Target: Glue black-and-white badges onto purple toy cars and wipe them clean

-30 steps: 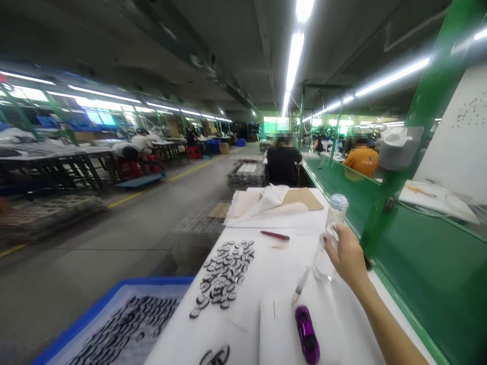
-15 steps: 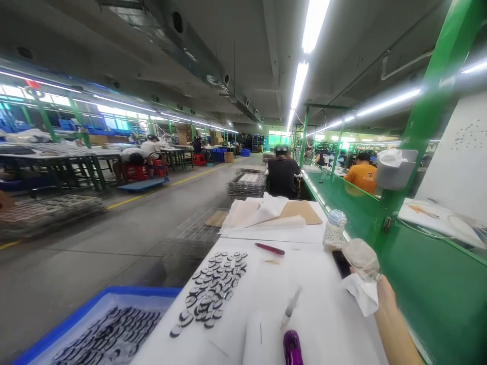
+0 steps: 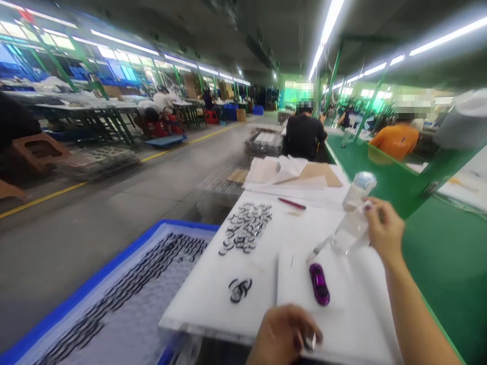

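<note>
My right hand [image 3: 384,228] is raised over the right side of the white table, thumb and fingers pinched on a thin, whitish, see-through sheet [image 3: 350,232]. The sheet is blurred, and I cannot tell whether it is tissue or plastic. At the front edge my left hand [image 3: 285,334] is curled around a small shiny piece [image 3: 310,340], mostly hidden by the fingers. A purple toy car [image 3: 319,284] lies just beyond it on a white pad. Beside the car is a slim syringe-like tool [image 3: 318,249]. A lidded clear jar [image 3: 359,190] stands behind the sheet.
Many small dark-edged discs [image 3: 247,225] lie on the white table [image 3: 205,299], with a smaller pile [image 3: 240,290] nearer. A red cutter [image 3: 291,204] lies behind. At left is a blue-rimmed tray [image 3: 125,263] of dark pieces; at right, a green partition [image 3: 437,284]. A person in black [image 3: 304,134] sits ahead.
The view has shifted, showing more of the table front and tray. My left hand has come into view. My right hand has turned, and the sheet now hangs left of its fingers.
</note>
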The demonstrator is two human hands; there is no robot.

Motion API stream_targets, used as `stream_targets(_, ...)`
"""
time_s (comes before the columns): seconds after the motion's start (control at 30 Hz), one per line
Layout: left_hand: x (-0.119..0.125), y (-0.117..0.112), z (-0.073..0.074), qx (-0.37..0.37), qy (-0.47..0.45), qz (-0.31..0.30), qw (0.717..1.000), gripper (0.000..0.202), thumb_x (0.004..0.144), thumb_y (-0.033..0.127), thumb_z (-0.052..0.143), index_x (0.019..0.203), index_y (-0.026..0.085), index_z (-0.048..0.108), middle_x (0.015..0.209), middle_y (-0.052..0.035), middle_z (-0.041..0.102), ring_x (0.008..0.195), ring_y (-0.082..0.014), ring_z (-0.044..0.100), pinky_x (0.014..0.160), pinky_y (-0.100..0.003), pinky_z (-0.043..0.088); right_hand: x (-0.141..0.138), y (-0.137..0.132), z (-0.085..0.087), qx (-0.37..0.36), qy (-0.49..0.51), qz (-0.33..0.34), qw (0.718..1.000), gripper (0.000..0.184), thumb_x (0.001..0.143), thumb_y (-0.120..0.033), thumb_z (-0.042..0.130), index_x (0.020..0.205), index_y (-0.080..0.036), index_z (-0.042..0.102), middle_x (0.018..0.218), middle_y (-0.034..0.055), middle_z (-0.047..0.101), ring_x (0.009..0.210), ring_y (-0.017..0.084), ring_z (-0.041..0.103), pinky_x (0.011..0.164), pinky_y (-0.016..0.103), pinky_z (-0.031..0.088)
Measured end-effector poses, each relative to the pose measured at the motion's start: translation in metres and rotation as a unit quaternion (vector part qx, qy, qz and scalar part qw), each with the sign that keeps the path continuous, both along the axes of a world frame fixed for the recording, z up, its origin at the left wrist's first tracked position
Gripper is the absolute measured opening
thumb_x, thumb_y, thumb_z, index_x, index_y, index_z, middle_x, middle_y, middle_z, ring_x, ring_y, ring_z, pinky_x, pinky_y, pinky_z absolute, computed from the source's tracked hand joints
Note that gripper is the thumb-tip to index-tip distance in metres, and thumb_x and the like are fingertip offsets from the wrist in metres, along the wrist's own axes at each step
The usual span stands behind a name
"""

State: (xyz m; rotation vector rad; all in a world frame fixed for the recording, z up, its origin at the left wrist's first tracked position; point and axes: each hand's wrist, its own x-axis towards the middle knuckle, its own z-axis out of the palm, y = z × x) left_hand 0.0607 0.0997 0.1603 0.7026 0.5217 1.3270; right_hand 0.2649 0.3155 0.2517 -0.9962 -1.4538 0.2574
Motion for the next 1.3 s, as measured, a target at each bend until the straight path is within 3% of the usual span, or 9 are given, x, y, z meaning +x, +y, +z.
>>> stream_targets(0.07, 0.0, 0.004, 0.009, -0.013, -0.038, 0.083, 0.996, 0.04, 0.068, 0.051, 0.088, 0.082, 0.015, 0.079, 0.078, -0.0059, 0.074, 0.073, -0.0102, 0.063, 0.072, -0.017, 0.049, 0.0, -0.014, 0.006, 0.027, 0.066, -0.02, 0.997, 0.019, 0.087, -0.033, 0.05, 0.073, -0.025, 0.039, 0.078, 0.0048, 0.062, 0.079, 0.021, 0.063, 0.075, 0.036, 0.05)
stream_targets(0.17, 0.003, 0.01, 0.016, -0.019, -0.077, 0.073, 0.994, 0.028, 0.072, 0.043, 0.087, 0.085, 0.018, 0.08, 0.079, -0.0037, 0.076, 0.073, -0.0101, 0.067, 0.073, -0.017, 0.052, -0.006, -0.062, 0.005, 0.029, 0.139, 0.052, 0.988, 0.021, 0.092, -0.028, 0.045, 0.072, -0.027, 0.036, 0.053, -0.0057, 0.039, 0.044, 0.014, 0.044, 0.048, 0.029, 0.044)
stream_targets(0.23, 0.006, 0.011, 0.015, -0.023, -0.093, 0.06, 0.994, 0.025, 0.075, 0.042, 0.085, 0.085, 0.019, 0.08, 0.08, -0.0029, 0.076, 0.072, -0.0098, 0.069, 0.073, -0.017, 0.054, -0.014, -0.102, 0.0, 0.011, 0.011, 0.117, 0.993, 0.015, 0.091, -0.023, 0.058, 0.076, -0.023, 0.054, 0.054, -0.0049, 0.047, 0.04, 0.011, 0.043, 0.038, 0.024, 0.034)
stream_targets(0.37, 0.016, 0.01, 0.011, -0.017, -0.108, 0.045, 0.993, 0.023, 0.079, 0.041, 0.082, 0.089, 0.02, 0.08, 0.082, -0.0031, 0.077, 0.074, -0.0094, 0.071, 0.074, -0.016, 0.055, -0.033, -0.156, -0.014, 0.09, -0.236, 0.22, 0.942, 0.007, 0.09, -0.013, 0.063, 0.091, -0.02, 0.066, 0.069, 0.0011, 0.066, 0.058, 0.013, 0.063, 0.051, 0.022, 0.05)
stream_targets(0.77, 0.03, 0.019, 0.015, -0.097, -0.092, 0.063, 0.989, 0.03, 0.064, 0.04, 0.092, 0.079, 0.016, 0.08, 0.071, -0.0038, 0.073, 0.067, -0.0115, 0.067, 0.07, -0.022, 0.056, -0.027, -0.161, -0.03, 0.133, -0.292, 0.151, 0.935, 0.019, 0.086, -0.012, 0.06, 0.102, -0.023, 0.064, 0.087, 0.0055, 0.064, 0.063, 0.013, 0.062, 0.051, 0.025, 0.052)
stream_targets(0.93, 0.03, 0.018, 0.017, -0.106, -0.063, 0.073, 0.99, 0.028, 0.066, 0.04, 0.091, 0.082, 0.019, 0.08, 0.076, -0.0029, 0.074, 0.07, -0.0093, 0.066, 0.069, -0.017, 0.054, -0.026, -0.163, -0.029, 0.142, -0.299, 0.202, 0.921, 0.022, 0.086, -0.009, 0.054, 0.102, -0.02, 0.064, 0.084, 0.0052, 0.066, 0.067, 0.014, 0.064, 0.055, 0.026, 0.055)
stream_targets(1.07, 0.015, 0.02, 0.022, -0.03, 0.103, 0.11, 0.988, 0.023, 0.076, 0.039, 0.085, 0.088, 0.02, 0.08, 0.079, -0.0043, 0.076, 0.075, -0.0143, 0.071, 0.072, -0.022, 0.058, -0.011, -0.151, -0.034, 0.069, -0.248, 0.176, 0.95, 0.013, 0.088, -0.011, 0.058, 0.093, -0.021, 0.065, 0.083, 0.0039, 0.065, 0.064, 0.012, 0.061, 0.052, 0.024, 0.05)
stream_targets(1.13, 0.009, 0.025, 0.023, 0.046, 0.301, 0.188, 0.934, 0.015, 0.078, 0.028, 0.083, 0.09, 0.019, 0.079, 0.084, -0.0051, 0.077, 0.079, -0.017, 0.072, 0.074, -0.024, 0.059, -0.007, -0.139, -0.043, -0.013, -0.177, 0.13, 0.975, 0.01, 0.091, -0.014, 0.06, 0.088, -0.021, 0.067, 0.081, 0.0031, 0.065, 0.064, 0.012, 0.06, 0.053, 0.024, 0.048)
stream_targets(1.3, 0.011, 0.046, 0.013, 0.277, 0.593, 0.312, 0.689, 0.015, 0.086, 0.012, 0.072, 0.1, 0.015, 0.073, 0.088, -0.0063, 0.073, 0.079, -0.0176, 0.068, 0.073, -0.029, 0.058, -0.017, -0.121, -0.074, -0.168, -0.143, 0.14, 0.965, 0.015, 0.093, -0.025, 0.061, 0.081, -0.02, 0.07, 0.074, 0.0017, 0.066, 0.062, 0.013, 0.061, 0.055, 0.024, 0.048)
